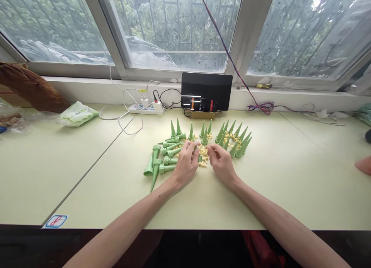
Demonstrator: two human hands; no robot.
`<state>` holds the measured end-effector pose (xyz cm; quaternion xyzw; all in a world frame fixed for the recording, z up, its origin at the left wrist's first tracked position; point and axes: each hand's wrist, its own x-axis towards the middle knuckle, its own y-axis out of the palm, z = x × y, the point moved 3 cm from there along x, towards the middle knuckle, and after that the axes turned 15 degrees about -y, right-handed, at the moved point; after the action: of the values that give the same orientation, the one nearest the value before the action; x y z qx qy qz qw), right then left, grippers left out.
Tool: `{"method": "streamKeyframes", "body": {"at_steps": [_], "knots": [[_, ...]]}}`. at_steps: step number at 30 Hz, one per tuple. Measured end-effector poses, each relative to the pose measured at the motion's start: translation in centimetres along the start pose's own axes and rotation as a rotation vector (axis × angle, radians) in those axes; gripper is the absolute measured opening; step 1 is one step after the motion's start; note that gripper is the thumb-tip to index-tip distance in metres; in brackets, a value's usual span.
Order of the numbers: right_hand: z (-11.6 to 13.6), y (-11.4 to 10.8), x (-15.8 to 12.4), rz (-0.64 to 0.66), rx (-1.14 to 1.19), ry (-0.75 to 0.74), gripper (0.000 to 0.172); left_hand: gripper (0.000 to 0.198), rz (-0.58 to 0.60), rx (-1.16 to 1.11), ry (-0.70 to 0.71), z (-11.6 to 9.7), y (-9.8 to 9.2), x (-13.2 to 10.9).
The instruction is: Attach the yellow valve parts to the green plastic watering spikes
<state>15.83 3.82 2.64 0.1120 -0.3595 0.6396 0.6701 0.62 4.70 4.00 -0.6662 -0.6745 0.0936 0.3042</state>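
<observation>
Green lying spikes point(170, 160) sit just beside left hand point(187, 161), the nearer one; long axes mostly near parallel to worktop point(116, 198) front edge. Yellow pegs point(202, 164) between hands; standing spikes point(240, 151) beyond right hand point(222, 163), toward back edge. Fingers of both curled; grasp, if any, cannot tell.

Person's left forearm point(130, 217) and right forearm point(278, 214) bare, angled inward. Left hand point(186, 161) back up, fingers bent. Right hand point(222, 163) curled, fingers close to thumb. Hands near each other, not touching; grip unclear on both.
</observation>
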Motion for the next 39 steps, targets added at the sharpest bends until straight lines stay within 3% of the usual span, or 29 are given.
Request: {"method": "streamKeyframes", "body": {"at_steps": [8, 15, 23, 39], "knots": [[0.82, -0.11, 0.26, -0.014, 0.001, -0.058, 0.022, 0.023, 0.024, -0.054, -0.05, -0.06, -0.03, 0.01], [0.53, -0.08, 0.16, -0.022, 0.004, -0.047, 0.021, 0.043, 0.099, -0.024, -0.048, -0.02, 0.38, -0.34], [0.57, -0.31, 0.15, -0.041, -0.038, -0.014, 0.025, 0.025, 0.044, 0.034, -0.037, 0.22, 0.29, -0.13], [0.59, -0.24, 0.08, -0.019, -0.017, 0.01, 0.027, 0.026, 0.041, 0.005, -0.021, -0.08, 0.12, -0.12]]}}
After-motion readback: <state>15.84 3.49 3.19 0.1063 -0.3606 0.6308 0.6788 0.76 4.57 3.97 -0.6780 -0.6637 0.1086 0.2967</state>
